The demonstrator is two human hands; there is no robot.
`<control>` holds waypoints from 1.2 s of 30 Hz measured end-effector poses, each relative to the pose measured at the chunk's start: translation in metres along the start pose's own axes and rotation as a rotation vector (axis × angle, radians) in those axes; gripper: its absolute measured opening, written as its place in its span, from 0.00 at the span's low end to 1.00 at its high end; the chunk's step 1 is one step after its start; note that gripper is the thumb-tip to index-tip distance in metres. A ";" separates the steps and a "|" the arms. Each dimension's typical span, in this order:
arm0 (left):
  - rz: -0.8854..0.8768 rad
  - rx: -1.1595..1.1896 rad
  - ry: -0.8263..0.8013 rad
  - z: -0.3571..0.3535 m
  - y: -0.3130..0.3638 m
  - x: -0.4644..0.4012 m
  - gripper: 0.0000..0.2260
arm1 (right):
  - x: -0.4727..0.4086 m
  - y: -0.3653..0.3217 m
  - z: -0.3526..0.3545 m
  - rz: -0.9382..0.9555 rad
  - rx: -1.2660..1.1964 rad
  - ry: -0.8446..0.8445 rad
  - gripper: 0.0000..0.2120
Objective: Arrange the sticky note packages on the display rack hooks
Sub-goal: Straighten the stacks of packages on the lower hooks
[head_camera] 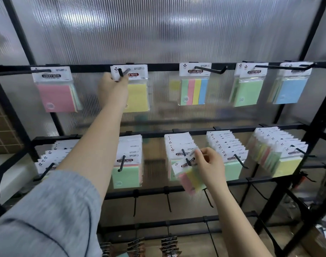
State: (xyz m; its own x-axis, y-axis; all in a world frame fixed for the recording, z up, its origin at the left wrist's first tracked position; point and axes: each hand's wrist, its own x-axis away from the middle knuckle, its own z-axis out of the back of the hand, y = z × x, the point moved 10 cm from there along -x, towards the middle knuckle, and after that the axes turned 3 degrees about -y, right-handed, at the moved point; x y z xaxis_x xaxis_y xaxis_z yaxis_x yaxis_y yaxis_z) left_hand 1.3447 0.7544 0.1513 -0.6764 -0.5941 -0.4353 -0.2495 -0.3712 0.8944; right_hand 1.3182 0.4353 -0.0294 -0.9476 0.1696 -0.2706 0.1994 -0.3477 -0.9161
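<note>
Black display rack [177,66] against ribbed translucent panel. Left hand [113,86] gripping yellow package [137,93] on top rail hook; right hand [207,164] pinching striped package [191,175] at middle rail hook [186,157], mid-transfer. Next, probably: threading header hole onto a hook.

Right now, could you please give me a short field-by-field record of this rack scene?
left hand: grips the yellow package at its top-row hook
right hand: pinches a multicolour package, tilted, at a middle-row hook
top row: five hooks, few packages each
middle row: five hooks, full stacks
lower bar hooks: bare
</note>
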 end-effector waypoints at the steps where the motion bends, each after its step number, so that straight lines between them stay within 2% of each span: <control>1: 0.010 -0.013 0.011 0.001 0.000 -0.001 0.09 | 0.000 -0.002 0.002 0.007 0.017 -0.003 0.13; 4: 0.028 -0.058 0.045 0.002 -0.001 -0.002 0.13 | 0.001 -0.012 0.008 0.038 0.033 -0.012 0.15; 9: -0.037 -0.099 0.067 0.004 0.000 0.002 0.12 | 0.004 -0.028 0.017 0.047 -0.067 -0.028 0.17; 13: -0.063 -0.131 0.066 0.008 -0.010 0.014 0.11 | 0.006 -0.050 0.032 0.096 -0.121 0.045 0.17; 15: -0.043 -0.129 0.040 0.012 -0.022 0.021 0.11 | 0.007 -0.061 0.037 0.127 -0.126 0.072 0.16; 19: 0.052 -0.130 -0.120 0.012 -0.061 0.037 0.05 | 0.009 -0.086 0.043 0.199 -0.171 0.096 0.14; 22: 0.111 -0.156 -0.198 0.015 -0.092 0.060 0.10 | 0.006 -0.104 0.051 0.248 -0.206 0.139 0.12; 26: 0.165 -0.281 -0.277 0.016 -0.128 0.093 0.10 | -0.002 -0.126 0.058 0.289 -0.261 0.171 0.11; 30: 0.089 -0.398 -0.287 0.013 -0.131 0.108 0.08 | -0.009 -0.150 0.071 0.331 -0.347 0.225 0.12; 36: 0.048 -0.492 -0.262 0.016 -0.125 0.111 0.07 | -0.015 -0.182 0.099 0.403 -0.435 0.406 0.14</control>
State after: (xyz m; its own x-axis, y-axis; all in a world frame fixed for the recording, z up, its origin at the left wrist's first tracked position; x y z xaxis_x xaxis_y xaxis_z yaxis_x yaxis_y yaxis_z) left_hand 1.2891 0.7462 -0.0072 -0.8444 -0.4445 -0.2991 0.0962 -0.6750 0.7315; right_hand 1.2720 0.4047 0.1703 -0.6288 0.4644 -0.6236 0.6756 -0.0708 -0.7339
